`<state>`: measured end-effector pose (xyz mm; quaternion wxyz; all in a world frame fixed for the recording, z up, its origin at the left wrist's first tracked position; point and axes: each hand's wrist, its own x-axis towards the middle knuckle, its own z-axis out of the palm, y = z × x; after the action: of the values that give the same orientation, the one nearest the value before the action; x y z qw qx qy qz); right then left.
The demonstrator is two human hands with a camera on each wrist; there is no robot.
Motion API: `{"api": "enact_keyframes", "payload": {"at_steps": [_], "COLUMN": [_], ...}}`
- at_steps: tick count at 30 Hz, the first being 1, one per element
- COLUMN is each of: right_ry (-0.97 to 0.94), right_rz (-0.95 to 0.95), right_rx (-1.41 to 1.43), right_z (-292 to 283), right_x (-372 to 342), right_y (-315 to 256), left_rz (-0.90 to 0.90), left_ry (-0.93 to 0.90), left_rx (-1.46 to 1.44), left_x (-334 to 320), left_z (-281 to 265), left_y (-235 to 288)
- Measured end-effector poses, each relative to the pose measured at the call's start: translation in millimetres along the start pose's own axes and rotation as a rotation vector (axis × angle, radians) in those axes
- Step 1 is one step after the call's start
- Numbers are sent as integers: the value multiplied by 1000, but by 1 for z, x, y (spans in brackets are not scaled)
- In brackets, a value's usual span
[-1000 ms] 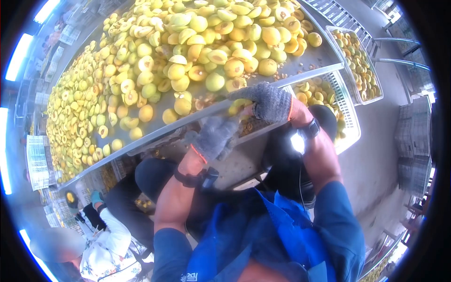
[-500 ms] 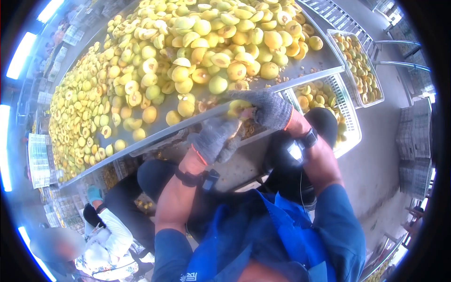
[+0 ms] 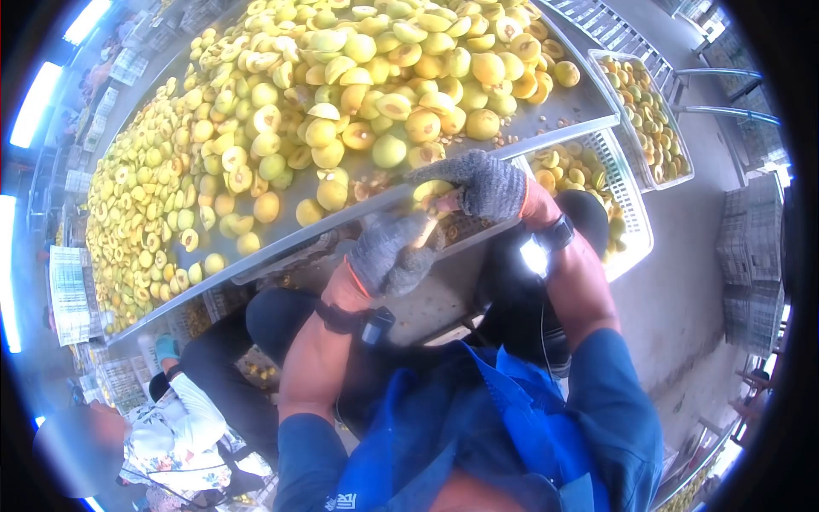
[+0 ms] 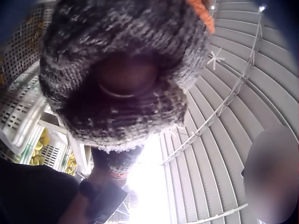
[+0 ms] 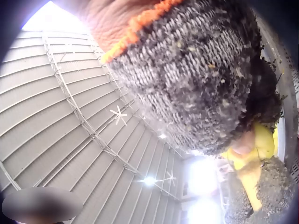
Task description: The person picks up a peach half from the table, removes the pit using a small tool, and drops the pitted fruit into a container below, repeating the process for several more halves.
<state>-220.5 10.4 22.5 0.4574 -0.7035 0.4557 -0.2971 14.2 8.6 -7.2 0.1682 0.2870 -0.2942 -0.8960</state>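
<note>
At a metal table (image 3: 582, 104), right grip (image 3: 490, 187) holds yellow fruit (image 3: 429, 191); left grip (image 3: 386, 256) is unclear.

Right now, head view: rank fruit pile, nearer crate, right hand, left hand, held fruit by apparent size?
1. Fruit pile
2. Nearer crate, partly hidden
3. Right hand and left hand: look alike, so not ranked
4. Held fruit, partly covered by the right hand

Fruit-processing hall: halved fruit (image 3: 358, 135), stacked crates (image 3: 751, 243)
</note>
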Motion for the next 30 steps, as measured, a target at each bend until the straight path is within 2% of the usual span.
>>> {"api": "enact_keyframes", "payload": {"at_steps": [3,6,8,10,11,13,15,16,17,19,20,23,24,26,27,30], "right_ry": [41,16,51,70,70,129,260,325,431,496,523,364,413,513,562,443], "right_rz": [-111,-48,-135,-153,-129,-83,-10,26,-24,84,153,516,462,318,249,241], "right_rx": [-105,56,-13,-33,-19,-62,-216,-295,-373,-565,-695,-1133,-1174,-1237,-1132,-802], "right_z": [2,3,0,-3,-5,-7,-12,-17,-22,-41,-52,-77,-85,-93,-91,-55], "right_x": [2,1,2,3,3,3,-1,-4,-6,-24,-37,-71,-81,-85,-75,-18], "right_y": [7,4,19,26,28,21,24,27,36,30,29,18,24,49,50,41], "left_rz": [-149,-337,84,197,99,53,151,75,-4,-119,-81,89,91,87,98,104], "left_ry": [-101,-225,-10,36,-32,-16,193,271,346,438,450,442,434,452,457,459], "left_rx": [-202,-459,218,524,496,919,1810,1853,1890,1864,1847,1834,1826,1818,1815,1815], "left_x": [2,3,3,0,-6,-4,7,8,8,0,-2,-5,-4,-6,-10,-15], "left_z": [-12,-25,-27,-26,-31,-34,-43,-47,-52,-38,-35,-45,-45,-48,-44,-26], "left_y": [-2,-6,-17,-14,-3,2,-8,-10,-12,-8,-9,-20,-24,-24,-21,-11]}}
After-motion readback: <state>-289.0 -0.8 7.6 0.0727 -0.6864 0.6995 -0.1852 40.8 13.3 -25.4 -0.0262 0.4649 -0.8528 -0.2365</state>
